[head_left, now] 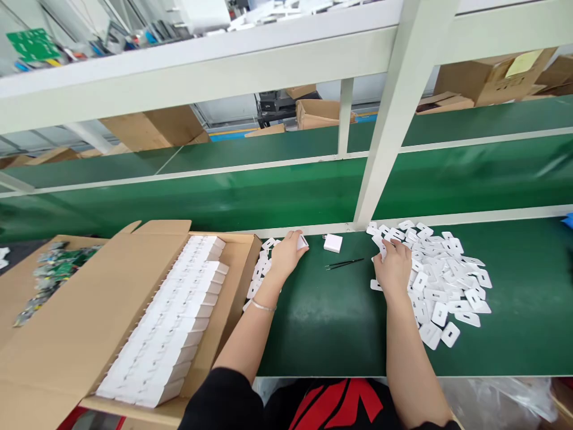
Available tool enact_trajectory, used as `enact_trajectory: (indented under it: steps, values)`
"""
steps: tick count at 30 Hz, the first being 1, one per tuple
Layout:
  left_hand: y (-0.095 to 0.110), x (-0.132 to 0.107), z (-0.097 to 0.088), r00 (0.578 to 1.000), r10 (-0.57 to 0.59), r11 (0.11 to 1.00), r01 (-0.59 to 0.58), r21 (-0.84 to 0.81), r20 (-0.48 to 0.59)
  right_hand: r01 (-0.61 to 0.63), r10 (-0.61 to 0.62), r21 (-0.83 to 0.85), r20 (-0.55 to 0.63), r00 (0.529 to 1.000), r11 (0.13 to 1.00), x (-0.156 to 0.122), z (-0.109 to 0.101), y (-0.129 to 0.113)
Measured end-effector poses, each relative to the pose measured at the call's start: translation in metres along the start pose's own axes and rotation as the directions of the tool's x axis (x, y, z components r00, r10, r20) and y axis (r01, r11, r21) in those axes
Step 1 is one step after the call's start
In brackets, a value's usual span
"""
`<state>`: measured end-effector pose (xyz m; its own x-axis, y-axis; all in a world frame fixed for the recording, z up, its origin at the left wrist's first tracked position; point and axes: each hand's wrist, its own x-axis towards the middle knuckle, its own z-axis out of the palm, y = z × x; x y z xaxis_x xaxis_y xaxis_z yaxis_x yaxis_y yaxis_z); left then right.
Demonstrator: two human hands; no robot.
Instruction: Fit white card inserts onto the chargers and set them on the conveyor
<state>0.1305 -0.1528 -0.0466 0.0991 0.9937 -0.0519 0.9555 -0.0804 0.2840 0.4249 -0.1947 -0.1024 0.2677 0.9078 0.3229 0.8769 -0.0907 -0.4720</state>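
At the green bench, the left hand grips a white case; right hand, half-curled over plates, hold unclear.

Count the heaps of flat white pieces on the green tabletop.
2: a large heap at the right hand, and a smaller heap beside the open carton, partly hidden by the left arm.

We see the green bench bearing slotted white plates (mostly heaped right), black tweezers and a small white block
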Motion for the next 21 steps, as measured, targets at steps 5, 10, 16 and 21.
enact_trajectory:
  steps: [5, 10, 16, 21]
  values:
    - [-0.004, -0.052, 0.005, 0.961, 0.128, 0.834, -0.238, -0.498, -0.245, -0.01, 0.015, -0.089, 0.059, 0.998, 0.996, -0.005, 0.001, -0.005]
    - [0.006, -0.104, 0.004, 0.88, 0.179, 0.592, -0.454, -0.666, -0.44, -0.044, 0.051, -0.079, 0.089, 0.995, 0.996, -0.003, 0.0, -0.008]
    - [0.011, -0.125, -0.007, 0.861, 0.2, 0.552, -0.494, -0.672, -0.468, -0.067, 0.075, -0.121, 0.055, 0.996, 0.99, -0.002, 0.001, -0.016]
    - [0.013, -0.13, -0.011, 0.833, 0.198, 0.55, -0.53, -0.645, -0.516, -0.045, 0.057, -0.154, 0.076, 0.995, 0.987, -0.003, 0.002, -0.018]
